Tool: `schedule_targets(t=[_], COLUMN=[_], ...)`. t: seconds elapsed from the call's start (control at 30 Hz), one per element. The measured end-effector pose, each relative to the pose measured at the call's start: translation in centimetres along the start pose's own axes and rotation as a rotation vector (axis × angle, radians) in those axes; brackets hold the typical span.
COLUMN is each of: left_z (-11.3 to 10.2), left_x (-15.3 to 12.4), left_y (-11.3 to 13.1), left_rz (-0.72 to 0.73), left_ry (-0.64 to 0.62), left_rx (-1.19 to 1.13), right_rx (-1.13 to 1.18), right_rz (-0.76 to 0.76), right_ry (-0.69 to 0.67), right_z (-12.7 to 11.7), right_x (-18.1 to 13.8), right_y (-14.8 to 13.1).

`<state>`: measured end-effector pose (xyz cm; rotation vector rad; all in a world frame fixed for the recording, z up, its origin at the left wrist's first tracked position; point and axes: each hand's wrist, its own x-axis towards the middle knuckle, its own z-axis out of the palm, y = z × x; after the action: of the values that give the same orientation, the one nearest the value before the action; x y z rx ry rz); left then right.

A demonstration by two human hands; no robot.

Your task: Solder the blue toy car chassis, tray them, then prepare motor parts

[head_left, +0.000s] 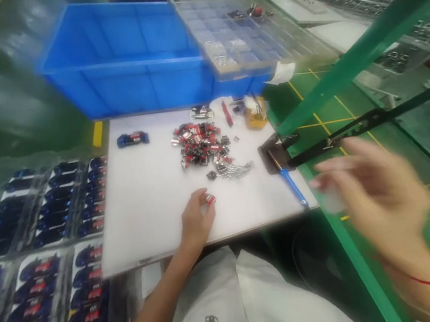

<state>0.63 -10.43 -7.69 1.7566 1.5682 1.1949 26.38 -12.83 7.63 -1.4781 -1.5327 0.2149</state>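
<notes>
My left hand (198, 217) rests at the front of the white work board, its thumb and fingers closed on a small red-and-silver part (210, 199). Just beyond it lies a heap of similar red, black and silver parts (199, 144), with a bundle of thin metal pieces (236, 170) at its near edge. Off the board's right side, my right hand (375, 192) hangs in the air, smeared by motion. A pale blur shows under its fingertips, and whether they hold anything is unclear. The blue-handled tool (294, 188) lies nearest to that hand.
A blue toy car body (132, 139) sits at the board's back left. Behind stand a blue bin (128, 85) and a clear compartment tray (221, 32). Trays of car bodies (36, 282) fill the left. A green post (360, 55) rises at right, near a yellow container (256, 115).
</notes>
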Motion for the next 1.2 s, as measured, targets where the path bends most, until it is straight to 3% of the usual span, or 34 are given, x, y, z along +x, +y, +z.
schedule_targets(t=[0.17, 0.3, 0.4, 0.63, 0.93, 1.2], left_z=[0.3, 0.4, 0.4, 0.5, -0.5, -1.2], left_x=[-0.6, -0.9, -0.9, -0.9, -0.9, -1.0], left_y=[0.1, 0.6, 1.0, 1.4, 2.0, 2.0], left_rz=[0.07, 0.291, 0.437, 0.583, 0.685, 0.69], left_ry=[0.022, 0.07, 0.086, 0.144, 0.232, 0.23], left_rx=[0.1, 0.252, 0.345, 0.347, 0.236, 0.129], right_rx=[0.319, 0.384, 0.432, 0.444, 0.456, 0.476], right_rz=[0.143, 0.241, 0.329, 0.463, 0.471, 0.442], right_ry=[-0.3, -0.347, -0.343, -0.299, -0.275, -0.268], right_z=[6.6, 9.3, 10.1, 10.9, 11.4, 11.8], right_x=[-3.3, -5.3, -6.3, -7.7, -8.0, -8.1], right_y=[2.1, 3.3, 3.8, 4.4, 4.2, 3.8])
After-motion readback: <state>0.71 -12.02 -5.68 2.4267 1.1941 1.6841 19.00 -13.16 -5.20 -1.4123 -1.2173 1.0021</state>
